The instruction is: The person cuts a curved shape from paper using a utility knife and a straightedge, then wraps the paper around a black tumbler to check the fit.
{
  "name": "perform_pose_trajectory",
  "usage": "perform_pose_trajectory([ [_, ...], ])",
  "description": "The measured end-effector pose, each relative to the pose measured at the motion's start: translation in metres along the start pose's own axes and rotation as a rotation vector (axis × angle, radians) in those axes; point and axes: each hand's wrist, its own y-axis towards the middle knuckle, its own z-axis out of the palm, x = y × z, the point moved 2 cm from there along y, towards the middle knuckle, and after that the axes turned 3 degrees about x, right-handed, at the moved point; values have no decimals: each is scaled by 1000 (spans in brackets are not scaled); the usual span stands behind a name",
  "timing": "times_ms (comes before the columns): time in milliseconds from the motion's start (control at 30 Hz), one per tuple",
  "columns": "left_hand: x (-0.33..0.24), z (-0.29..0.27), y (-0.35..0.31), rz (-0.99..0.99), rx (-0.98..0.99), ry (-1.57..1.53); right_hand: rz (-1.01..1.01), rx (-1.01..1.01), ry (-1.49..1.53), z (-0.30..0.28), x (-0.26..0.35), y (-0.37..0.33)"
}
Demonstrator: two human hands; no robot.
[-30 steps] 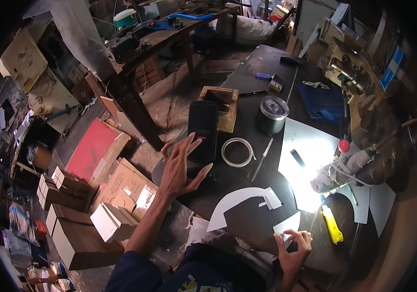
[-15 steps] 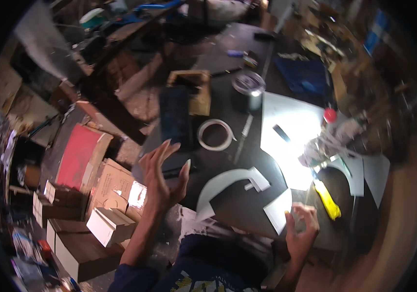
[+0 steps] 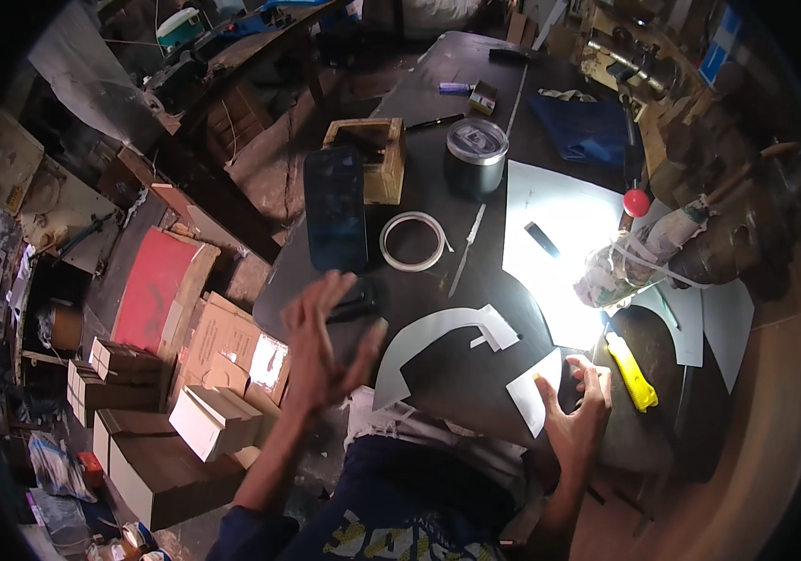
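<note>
My left hand [image 3: 318, 351] is raised near the table's left edge with its fingers spread, slightly blurred and holding nothing. My right hand [image 3: 580, 402] hovers at the near side of the table, thumb apart from the curled fingers and no object visible between them. Its thumb tip overlaps a small white paper piece [image 3: 533, 391]; whether it touches cannot be told. Between the hands lies a curved white paper cutout [image 3: 410, 341] with a narrow piece across its far end. A yellow utility knife [image 3: 631, 372] lies just right of my right hand.
On the dark table are a tape roll [image 3: 387, 245], a slim blade-like tool [image 3: 469, 248], a lidded tumbler [image 3: 476, 164], a wooden box [image 3: 391, 187], a dark phone-like slab [image 3: 335, 210] and a brightly lit white sheet [image 3: 536, 201]. A cloth-wrapped lamp [image 3: 648, 252] stands right. Cardboard boxes [image 3: 162, 467] fill the left floor.
My left hand has moved slightly right and its fingers have shifted. My right hand has moved a little farther over the table, its thumb now overlapping the small paper piece.
</note>
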Motion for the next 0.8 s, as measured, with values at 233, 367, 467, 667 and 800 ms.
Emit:
perform_pose_trajectory([
  [233, 67, -2, 53, -34, 171, 174, -109, -77, 76, 5, -7, 2],
  [367, 55, -10, 71, -6, 12, 196, -69, -30, 104, 1, -9, 5],
  [467, 46, -9, 62, 4, -54, 185, -47, -18, 44, 0, -10, 6],
  [667, 58, -9, 39, -30, 9, 127, -50, -22, 23, 2, -2, 6],
  [800, 61, -9, 36, -25, 75, 149, -28, -40, 27, 4, 1, 2],
])
